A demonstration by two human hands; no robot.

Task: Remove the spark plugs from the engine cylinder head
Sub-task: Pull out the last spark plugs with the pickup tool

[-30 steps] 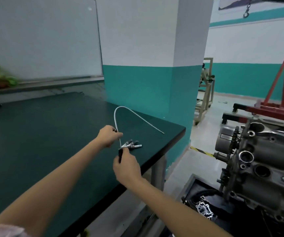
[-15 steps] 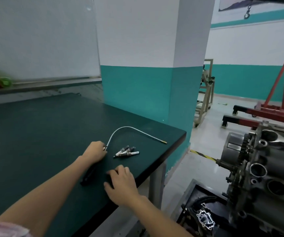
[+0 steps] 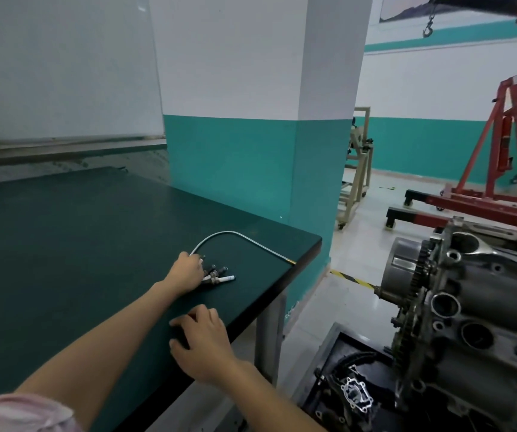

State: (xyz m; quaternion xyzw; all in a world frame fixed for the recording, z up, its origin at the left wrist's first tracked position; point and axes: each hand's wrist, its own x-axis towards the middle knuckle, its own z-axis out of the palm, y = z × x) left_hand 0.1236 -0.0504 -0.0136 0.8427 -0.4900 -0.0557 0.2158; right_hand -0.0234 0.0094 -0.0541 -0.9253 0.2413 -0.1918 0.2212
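Observation:
Three spark plugs [image 3: 219, 275] lie in a small bunch on the dark green table [image 3: 63, 244], near its right edge. My left hand [image 3: 187, 271] is on their near ends, fingers curled over them. A thin flexible pick-up tool [image 3: 238, 234] arcs from that hand to its brass tip at the table edge. My right hand [image 3: 202, 341] rests palm down on the table by the front edge, fingers loosely bent. The grey engine cylinder head [image 3: 484, 307] stands low on the right, with round open plug wells [image 3: 445, 304] facing me.
A teal and white pillar [image 3: 251, 166] rises behind the table corner. A red engine hoist [image 3: 500, 169] and a wooden cart [image 3: 357, 182] stand on the floor beyond. A black tray with a gasket [image 3: 357, 395] lies below the engine. A hook [image 3: 427, 26] hangs overhead.
The flexible tool was held up by both hands, then laid on the table. My left hand has slid right onto the spark plugs. My right hand let go of the handle and rests flat.

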